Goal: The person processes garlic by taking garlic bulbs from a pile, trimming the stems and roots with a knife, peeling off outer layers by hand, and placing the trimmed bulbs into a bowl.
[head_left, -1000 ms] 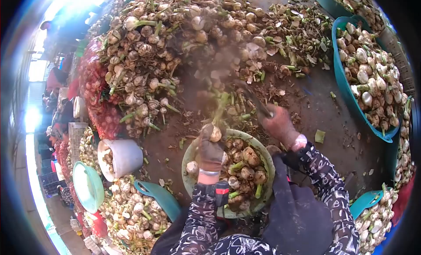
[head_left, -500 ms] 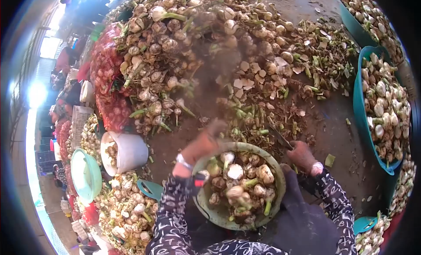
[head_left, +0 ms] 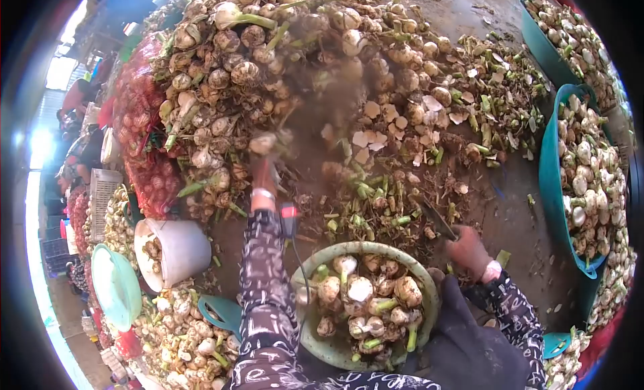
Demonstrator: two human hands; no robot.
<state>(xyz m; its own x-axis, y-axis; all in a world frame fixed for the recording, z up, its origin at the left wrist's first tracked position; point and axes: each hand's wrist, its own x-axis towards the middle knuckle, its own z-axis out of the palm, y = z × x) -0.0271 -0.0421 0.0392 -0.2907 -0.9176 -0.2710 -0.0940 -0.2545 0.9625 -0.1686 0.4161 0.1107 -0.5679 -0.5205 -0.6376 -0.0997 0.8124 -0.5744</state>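
My left hand reaches out to the near edge of the garlic heap, its fingers around a garlic bulb; both are smeared by motion. My right hand is closed on a knife, whose dark blade points up and left over the trimmings. Between my arms sits a pale green basin at my lap, holding several garlic bulbs, some with green stem stubs. The large heap of dirty garlic lies ahead.
Cut stems and peelings lie ahead of the basin. A teal tub full of garlic stands right. To the left are a tipped white bucket, a light green bowl, a red mesh sack and more garlic.
My left hand has moved from above the basin forward and left to the heap, now at a garlic bulb. My right hand keeps the knife in nearly the same place. The view has shifted slightly.
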